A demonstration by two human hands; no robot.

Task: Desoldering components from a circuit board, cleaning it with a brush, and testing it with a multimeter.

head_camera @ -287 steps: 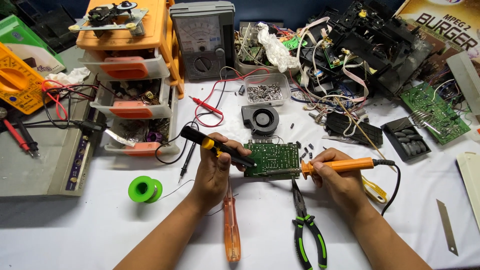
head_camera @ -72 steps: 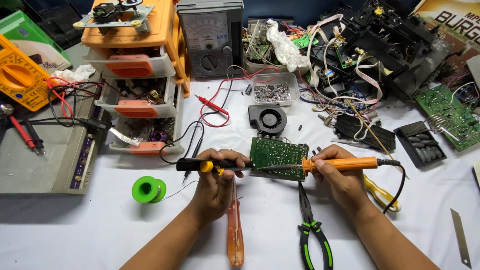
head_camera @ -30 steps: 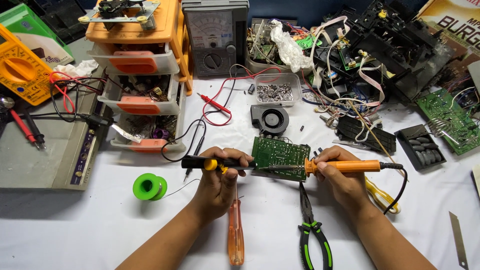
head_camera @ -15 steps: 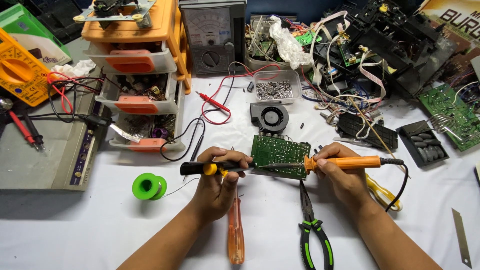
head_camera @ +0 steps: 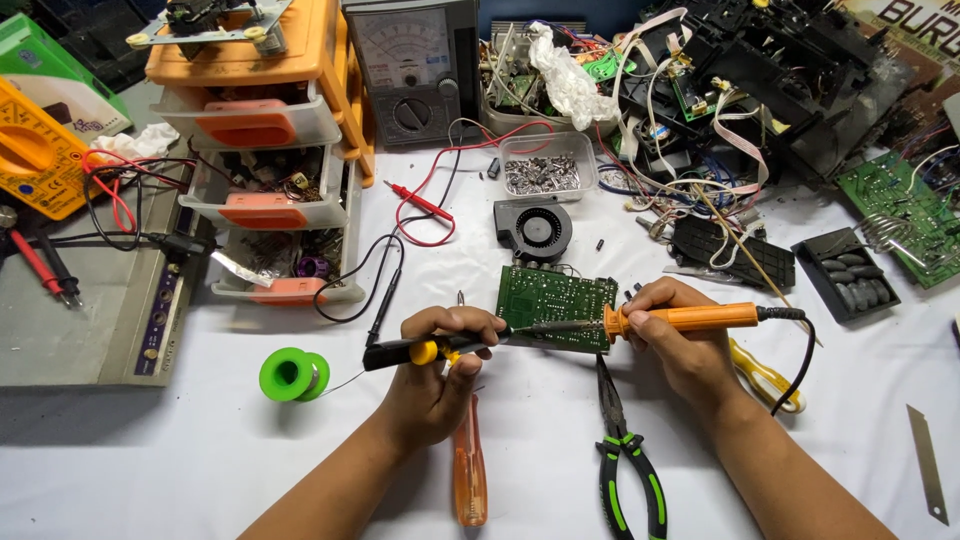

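A green circuit board [head_camera: 556, 297] lies on the white table in front of me. My left hand [head_camera: 437, 380] grips a black tool with a yellow band [head_camera: 420, 351], a desoldering pump by its look, its tip pointing right at the board's near edge. My right hand [head_camera: 680, 335] holds an orange-handled soldering iron [head_camera: 690, 318]. The iron's metal tip reaches left over the board's lower edge, close to the pump's tip. A black cord runs from the iron's rear down past my right wrist.
An orange screwdriver [head_camera: 468, 470] and green-handled pliers [head_camera: 625, 450] lie near my wrists. A green solder spool [head_camera: 292, 375] sits at left, a black fan [head_camera: 535, 228] behind the board. Orange drawer unit [head_camera: 262, 120], analog meter [head_camera: 410, 60], loose boards and cables crowd the back.
Both hands have stayed at the board. The iron and the black tool have shifted only slightly, their tips still meeting at the board's near edge.
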